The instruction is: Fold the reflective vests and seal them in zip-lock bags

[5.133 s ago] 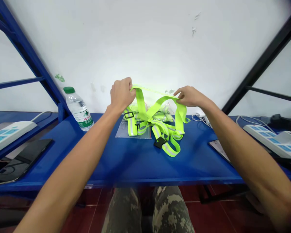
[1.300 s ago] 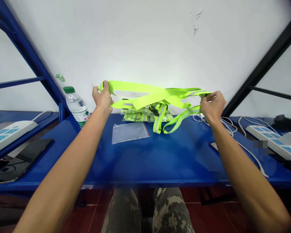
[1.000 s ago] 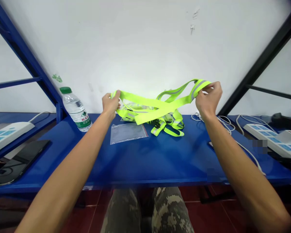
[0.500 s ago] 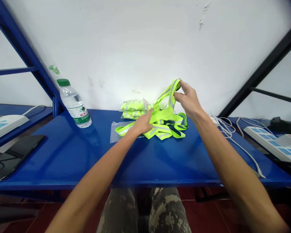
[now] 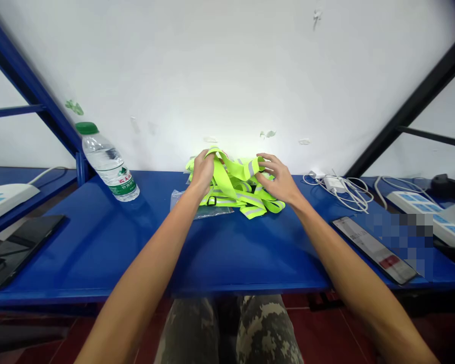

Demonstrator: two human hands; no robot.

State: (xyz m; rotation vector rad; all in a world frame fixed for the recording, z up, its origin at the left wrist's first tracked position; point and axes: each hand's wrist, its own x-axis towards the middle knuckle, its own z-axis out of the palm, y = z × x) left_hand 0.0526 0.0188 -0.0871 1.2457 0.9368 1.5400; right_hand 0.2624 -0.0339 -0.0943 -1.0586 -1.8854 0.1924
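Observation:
A tangle of neon yellow-green straps with grey reflective stripes lies on the blue table, a small black buckle at its left. My left hand is closed on a raised strap loop at the left of the tangle. At the right, the fingers of my right hand are curled round another raised part of the strap. Between the hands the strap sags over the pile. A clear plastic bag lies partly beneath the straps. Behind my left hand, more yellow-green material is partly hidden.
The blue table meets a white wall. A water bottle stands left, near a dark phone. To the right are white cables, a lit phone and a power strip.
My left hand has risen and moved left with a strap loop. My right hand has come down and left, lowering its strap. The lit phone at the right now shows.

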